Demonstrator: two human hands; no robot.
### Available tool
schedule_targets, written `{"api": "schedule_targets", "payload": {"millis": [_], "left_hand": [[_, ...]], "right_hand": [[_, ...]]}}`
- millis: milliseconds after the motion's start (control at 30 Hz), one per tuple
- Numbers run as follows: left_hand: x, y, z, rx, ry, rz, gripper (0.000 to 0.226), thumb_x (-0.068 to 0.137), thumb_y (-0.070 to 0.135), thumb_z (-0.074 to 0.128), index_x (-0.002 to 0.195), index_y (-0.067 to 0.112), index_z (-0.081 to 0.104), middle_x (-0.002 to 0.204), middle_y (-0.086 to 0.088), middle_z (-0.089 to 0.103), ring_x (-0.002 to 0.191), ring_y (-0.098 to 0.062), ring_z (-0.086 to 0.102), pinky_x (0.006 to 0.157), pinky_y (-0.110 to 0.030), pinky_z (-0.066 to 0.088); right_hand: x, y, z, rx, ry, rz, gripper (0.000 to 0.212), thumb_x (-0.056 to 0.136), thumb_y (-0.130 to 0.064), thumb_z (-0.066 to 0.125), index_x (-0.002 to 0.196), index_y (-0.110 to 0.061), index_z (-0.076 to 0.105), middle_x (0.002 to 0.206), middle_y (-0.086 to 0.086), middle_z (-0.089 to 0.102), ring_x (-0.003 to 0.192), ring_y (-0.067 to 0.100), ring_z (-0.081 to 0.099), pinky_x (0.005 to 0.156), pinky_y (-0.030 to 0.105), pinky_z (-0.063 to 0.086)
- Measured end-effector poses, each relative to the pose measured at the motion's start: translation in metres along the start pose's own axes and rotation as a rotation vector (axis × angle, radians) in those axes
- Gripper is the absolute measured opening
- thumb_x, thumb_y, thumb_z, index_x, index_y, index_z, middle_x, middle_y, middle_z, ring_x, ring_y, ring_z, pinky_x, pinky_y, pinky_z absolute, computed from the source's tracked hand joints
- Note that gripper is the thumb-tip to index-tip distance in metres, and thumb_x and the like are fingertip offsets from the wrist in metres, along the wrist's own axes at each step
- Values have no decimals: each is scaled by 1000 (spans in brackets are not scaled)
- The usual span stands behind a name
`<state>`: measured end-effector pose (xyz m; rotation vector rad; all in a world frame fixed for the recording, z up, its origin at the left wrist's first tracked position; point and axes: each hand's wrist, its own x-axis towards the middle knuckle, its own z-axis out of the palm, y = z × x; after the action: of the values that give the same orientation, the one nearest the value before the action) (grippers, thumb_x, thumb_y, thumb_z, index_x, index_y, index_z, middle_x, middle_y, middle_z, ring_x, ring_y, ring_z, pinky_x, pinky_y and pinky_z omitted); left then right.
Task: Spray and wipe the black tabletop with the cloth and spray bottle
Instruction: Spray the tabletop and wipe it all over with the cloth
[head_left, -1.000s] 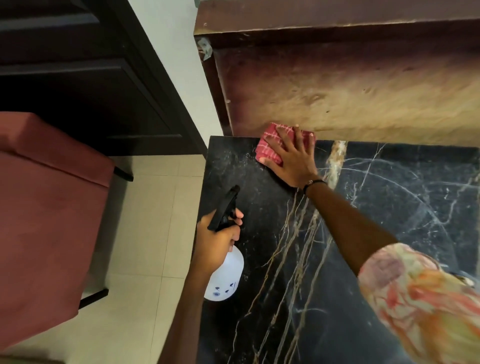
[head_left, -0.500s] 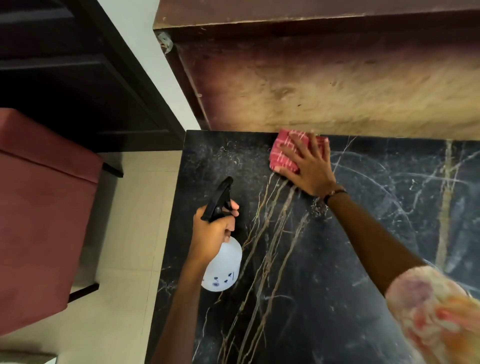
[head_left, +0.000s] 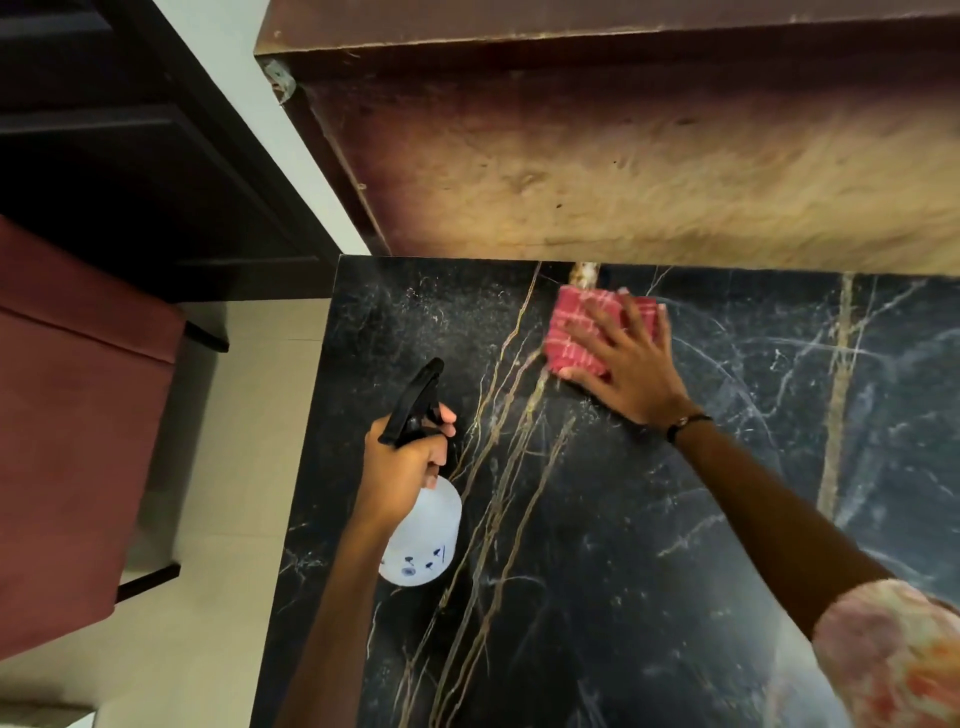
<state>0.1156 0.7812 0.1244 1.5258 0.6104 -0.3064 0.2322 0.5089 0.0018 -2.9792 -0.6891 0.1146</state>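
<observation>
Wiping hand: right hand lies flat with fingers spread, pressing the red checked cloth onto the black marble tabletop.
Cloth position: near the tabletop's far edge, just below the brown wooden panel; its right part is hidden under the palm and fingers.
Spraying hand: left hand is clenched around the neck of the spray bottle, one fingertip at the black trigger head.
Bottle position: held over the tabletop's left side; whether its base touches the surface cannot be told. The blue markings on the white body are too small to read.
Cut off: the tabletop runs out of view at the right and bottom; the floral sleeve is blurred.
Left of table: maroon upholstered seat on pale floor tiles, partly out of view.
</observation>
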Motion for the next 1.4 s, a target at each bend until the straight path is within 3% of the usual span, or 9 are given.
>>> {"api": "schedule_targets", "payload": {"millis": [200,400,533,633,767,967,1100,1233,1400], "left_hand": [[-11,-6,3,34,-22,-3,36,77,-21,42,85,7,64,77,-11,61,36,-8,36,43,-24,32],[-20,-11,16,32,-9,-22,34,74,-22,41,87,1,63,78,-10,60,37,-9,37,40,-21,34],[-26,-13,20,30,-9,-16,36,72,-22,40,86,1,63,76,-10,59,36,-11,35,39,-21,34],[-35,-17,21,11,0,-28,35,72,-22,40,85,1,63,75,-10,59,36,-10,35,40,-22,32],[-46,-25,16,4,4,-38,33,73,-22,39,88,-2,62,76,-11,58,36,-9,35,40,-22,32],[-54,-36,9,6,20,-64,32,74,-21,40,89,-3,62,78,-12,59,34,-9,35,39,-20,33],[-57,-42,5,-6,18,-69,34,71,-22,39,89,-4,63,77,-10,60,34,-8,35,39,-21,32],[-62,-54,-5,-42,11,-83,38,70,-23,39,79,4,64,76,-11,59,36,-11,35,39,-23,30],[-76,-62,-17,-35,7,-95,38,72,-22,40,80,6,64,77,-13,59,35,-9,36,40,-24,30]], "right_hand": [[53,17,-11,76,-51,259,84,76,-82,-3,147,-42,17,160,0,6,144,44,-4,99,69,-16],[13,-42,3,16,-22,-36,67,88,-71,27,147,-40,26,159,1,16,144,45,2,105,77,2],[-53,-4,3,-20,-14,-123,68,88,-74,18,148,-42,18,159,0,14,145,39,2,108,72,4],[-60,26,-6,-8,-53,32,72,85,-77,11,148,-43,17,160,0,14,146,38,1,108,73,4],[-20,-5,-11,84,-60,240,71,83,-75,11,146,-43,20,158,-2,3,144,43,0,102,71,-13],[-53,-87,5,8,-70,-66,66,89,-72,22,147,-41,23,160,0,15,145,41,-1,106,75,1],[-121,-64,4,-16,-66,-220,66,90,-72,24,148,-42,19,159,0,15,146,38,2,110,70,4],[-111,-33,-4,-19,-94,-61,69,87,-75,15,148,-42,16,159,1,16,146,38,1,110,70,2],[-42,-91,-4,80,-96,69,68,85,-73,21,145,-40,29,158,2,19,143,46,7,103,72,-8]]}}
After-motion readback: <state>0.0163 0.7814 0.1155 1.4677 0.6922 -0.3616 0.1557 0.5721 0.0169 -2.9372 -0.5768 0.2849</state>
